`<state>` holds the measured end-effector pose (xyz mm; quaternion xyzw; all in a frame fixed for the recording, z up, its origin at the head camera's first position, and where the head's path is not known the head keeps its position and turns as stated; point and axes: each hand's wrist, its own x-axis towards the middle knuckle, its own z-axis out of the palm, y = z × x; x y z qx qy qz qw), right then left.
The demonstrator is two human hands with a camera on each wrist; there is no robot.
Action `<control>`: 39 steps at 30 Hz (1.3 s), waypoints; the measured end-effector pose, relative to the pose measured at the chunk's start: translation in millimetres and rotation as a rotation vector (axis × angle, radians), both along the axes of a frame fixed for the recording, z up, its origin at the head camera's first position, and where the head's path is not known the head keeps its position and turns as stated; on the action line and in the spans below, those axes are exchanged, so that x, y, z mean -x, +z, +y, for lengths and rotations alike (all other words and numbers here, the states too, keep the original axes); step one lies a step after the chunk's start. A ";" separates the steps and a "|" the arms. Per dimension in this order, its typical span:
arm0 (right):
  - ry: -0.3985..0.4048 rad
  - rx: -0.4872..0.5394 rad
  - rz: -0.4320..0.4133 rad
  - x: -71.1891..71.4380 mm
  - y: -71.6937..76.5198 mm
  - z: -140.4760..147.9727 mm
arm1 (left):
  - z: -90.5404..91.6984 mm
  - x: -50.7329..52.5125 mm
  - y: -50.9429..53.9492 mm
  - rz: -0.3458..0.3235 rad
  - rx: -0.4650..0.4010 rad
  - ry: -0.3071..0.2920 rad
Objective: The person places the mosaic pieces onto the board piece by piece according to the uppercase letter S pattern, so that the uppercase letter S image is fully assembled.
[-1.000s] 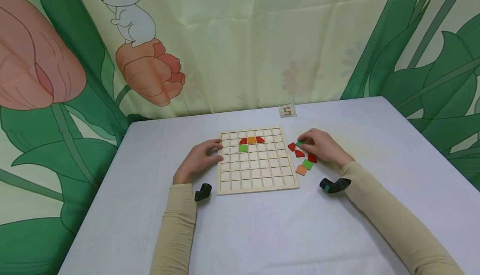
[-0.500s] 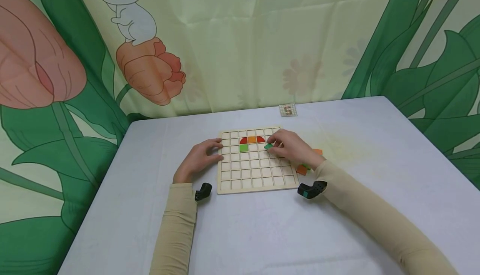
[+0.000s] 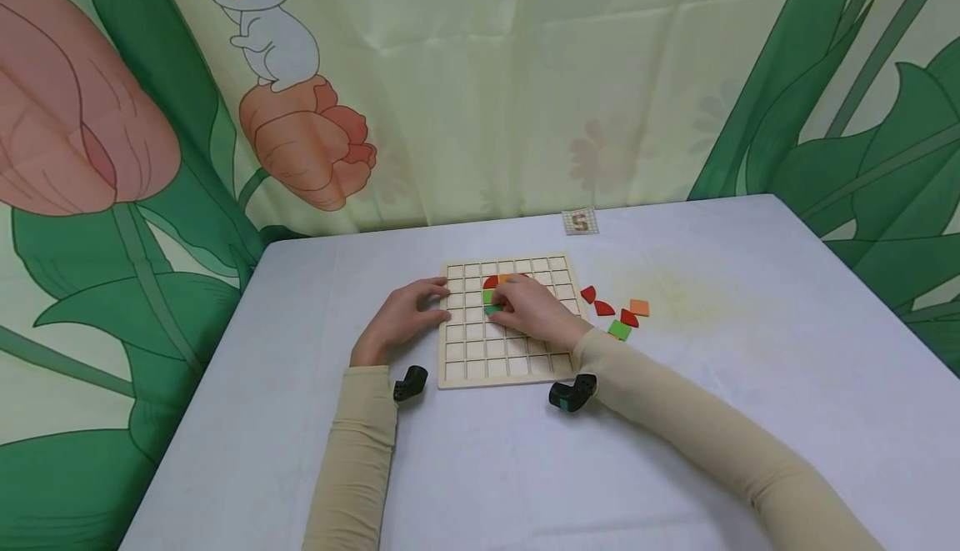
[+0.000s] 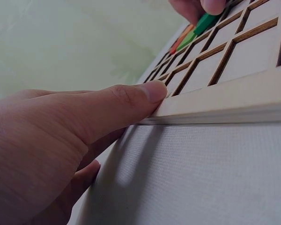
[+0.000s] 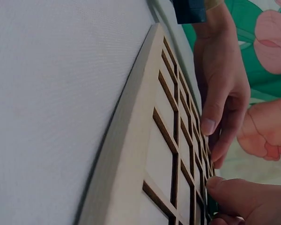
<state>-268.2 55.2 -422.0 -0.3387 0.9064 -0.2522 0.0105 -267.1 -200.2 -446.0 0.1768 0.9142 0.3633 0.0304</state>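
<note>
A wooden grid board point(image 3: 465, 372) lies on the white tabletop. My left hand point(image 3: 405, 313) rests against its left edge, thumb tip point(image 4: 154, 91) touching the frame, fingers loosely bent. Over the board, my right hand point(image 3: 536, 313) pinches a dark green tile point(image 4: 207, 21) between thumb and finger, at a cell just below a light green square tile point(image 3: 488, 295). Above that square sits a red quarter-circle tile point(image 3: 491, 282), with an orange tile point(image 3: 505, 278) beside it. My right hand partly covers the orange tile and another red one.
Right of the board lie loose tiles: several red pieces, one a quarter circle point(image 3: 604, 308), an orange square point(image 3: 640, 308) and a green square point(image 3: 619, 329). A small patterned card point(image 3: 581, 220) lies near the back edge. A printed curtain point(image 3: 465, 117) hangs behind.
My right hand has carried the dark green tile from the loose pieces leftward over the board to below the light green square. My left hand has stayed at the board's left edge.
</note>
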 end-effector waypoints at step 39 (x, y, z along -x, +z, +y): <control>-0.083 0.008 -0.010 -4.8 -3.4 -2.9 | 1.4 -0.2 2.9 -0.009 0.007 0.007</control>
